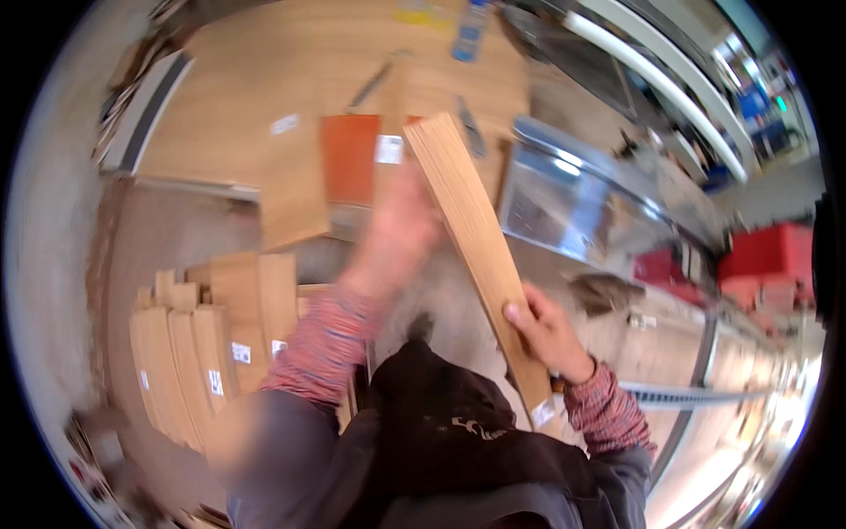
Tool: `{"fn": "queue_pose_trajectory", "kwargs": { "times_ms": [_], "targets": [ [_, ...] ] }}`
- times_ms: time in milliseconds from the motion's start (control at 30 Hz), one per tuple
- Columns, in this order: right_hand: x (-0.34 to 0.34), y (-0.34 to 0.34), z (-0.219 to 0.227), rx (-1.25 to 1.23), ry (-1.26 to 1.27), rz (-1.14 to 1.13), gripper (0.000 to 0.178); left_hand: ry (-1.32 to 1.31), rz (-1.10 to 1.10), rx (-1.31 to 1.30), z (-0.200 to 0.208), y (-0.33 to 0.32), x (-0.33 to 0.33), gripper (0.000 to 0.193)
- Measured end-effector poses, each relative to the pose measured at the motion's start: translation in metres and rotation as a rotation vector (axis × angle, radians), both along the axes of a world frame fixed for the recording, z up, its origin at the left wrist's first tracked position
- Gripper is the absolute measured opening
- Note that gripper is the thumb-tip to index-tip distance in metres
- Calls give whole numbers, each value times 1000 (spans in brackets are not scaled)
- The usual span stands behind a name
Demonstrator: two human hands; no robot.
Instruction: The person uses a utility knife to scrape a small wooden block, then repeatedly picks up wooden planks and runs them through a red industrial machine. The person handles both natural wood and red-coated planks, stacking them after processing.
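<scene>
A long wooden board [480, 234] slants in front of me, its far end over the table edge and its near end, with a white label, close to my body. My right hand [551, 331] grips it toward the near end, thumb on top. My left hand [405, 216] is at the left of the board's far part, smeared by motion. Its fingers cannot be made out, nor whether it touches the board. Beyond it, a narrow labelled board [389, 172] and an orange-red panel [350, 163] lie at the edge of the wooden table [256, 66].
Stacked wooden boards [189, 353] with labels stand at the lower left. On the table are a wide board [291, 185], a dark slim tool [370, 85], a grey-blue tool [471, 128] and a blue bottle [469, 35]. A metal machine [564, 194] and red boxes [767, 264] stand right.
</scene>
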State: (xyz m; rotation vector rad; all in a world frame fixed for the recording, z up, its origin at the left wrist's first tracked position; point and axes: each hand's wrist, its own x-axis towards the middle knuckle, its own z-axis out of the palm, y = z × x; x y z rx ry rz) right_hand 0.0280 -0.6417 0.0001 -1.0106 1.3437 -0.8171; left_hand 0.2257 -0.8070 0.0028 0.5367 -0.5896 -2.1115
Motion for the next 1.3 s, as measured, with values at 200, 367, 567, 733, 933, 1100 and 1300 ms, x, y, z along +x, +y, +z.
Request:
{"fn": "queue_pose_trajectory", "kwargs": {
  "times_ms": [200,367,567,733,933,1100,1300],
  "targets": [
    [-153,52,45,65,91,-411,42,-1361,734,-295,-124,-98,260,37],
    [-280,119,2,167,321,-727,50,-1250,160,270,-154,-112,259,53],
    [-367,152,-45,225,328,-882,56,-1021,343,21,-183,-104,241,59],
    [-397,182,-56,243,333,-955,59,-1153,334,-94,-131,-60,234,58],
    [-426,209,-78,273,240,-839,59,-1279,545,-141,-58,98,181,53],
    [-448,215,-91,207,184,-739,60,-1292,360,-359,-43,212,101,40],
    [-469,202,-96,108,203,-720,58,-953,279,-255,-45,288,-113,23]
  ]
}}
